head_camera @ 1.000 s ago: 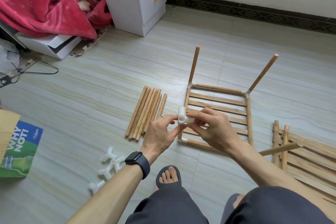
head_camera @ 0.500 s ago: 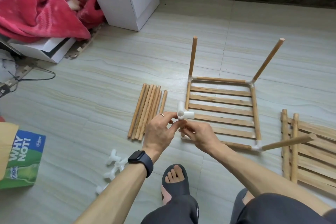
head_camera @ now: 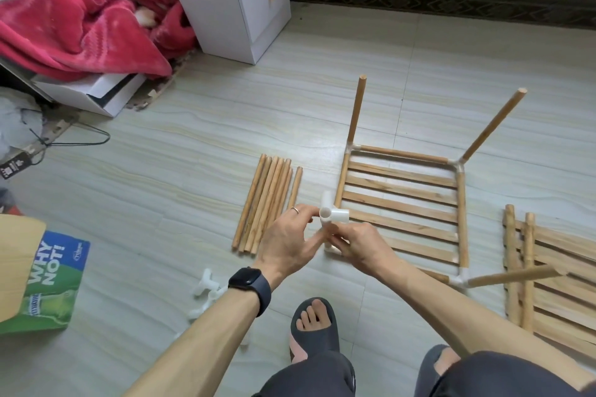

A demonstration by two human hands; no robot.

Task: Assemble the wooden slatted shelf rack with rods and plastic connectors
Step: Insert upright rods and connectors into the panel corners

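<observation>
A wooden slatted shelf (head_camera: 403, 203) lies flat on the floor with rods standing up from three of its white corner connectors. Over its near-left corner both hands hold one white plastic connector (head_camera: 332, 214). My left hand (head_camera: 287, 243) pinches it from the left. My right hand (head_camera: 358, 245) grips its lower part from the right. Several loose wooden rods (head_camera: 266, 203) lie side by side just left of the shelf. Spare white connectors (head_camera: 208, 292) lie on the floor by my left wrist.
More slatted panels (head_camera: 554, 280) are stacked at the right edge. A white cabinet (head_camera: 238, 0) and a red blanket (head_camera: 80, 22) stand at the back left, a green and blue carton (head_camera: 45, 280) at the left. My sandalled foot (head_camera: 314, 322) is just below the hands.
The connector has stayed between both hands near the shelf's near-left corner while my right hand slid lower on it. The camera has tilted, shifting the scene in the frame.
</observation>
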